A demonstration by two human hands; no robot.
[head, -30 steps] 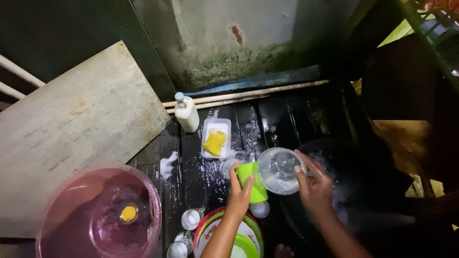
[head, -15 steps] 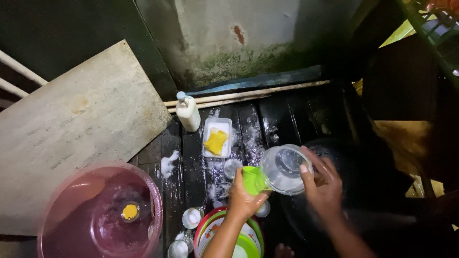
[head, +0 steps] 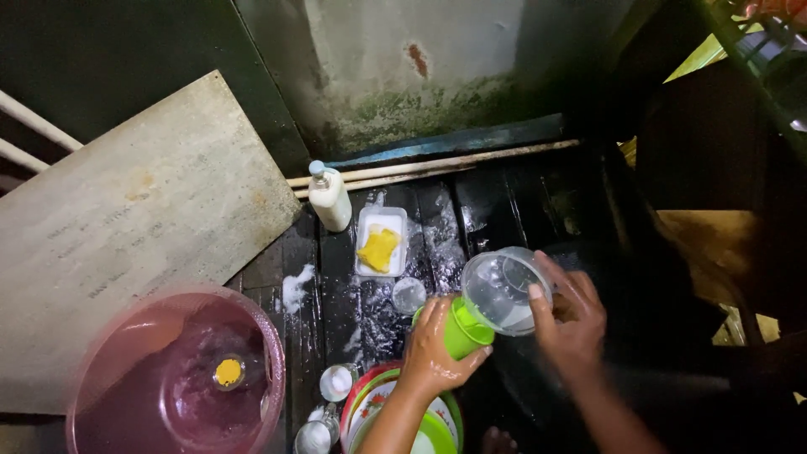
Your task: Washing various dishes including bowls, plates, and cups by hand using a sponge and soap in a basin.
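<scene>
My left hand (head: 433, 349) grips a green sponge (head: 461, 329) and presses it against the outside of a clear plastic cup (head: 502, 290). My right hand (head: 572, 315) holds that cup by its rim and side, tilted, with its mouth facing up toward the camera. Both hands are above wet dark wooden planks (head: 437, 219) streaked with soap foam.
A white soap bottle (head: 329, 196) and a white tray with a yellow sponge (head: 380, 244) stand on the planks. A pink basin of water (head: 181, 378) is at lower left. Stacked plates (head: 370, 403) and small glasses (head: 336, 382) lie below my left hand. A grey board (head: 126, 227) leans at left.
The cup and both hands have shifted slightly right and up, and the green sponge has moved from the cup's left side to under its base.
</scene>
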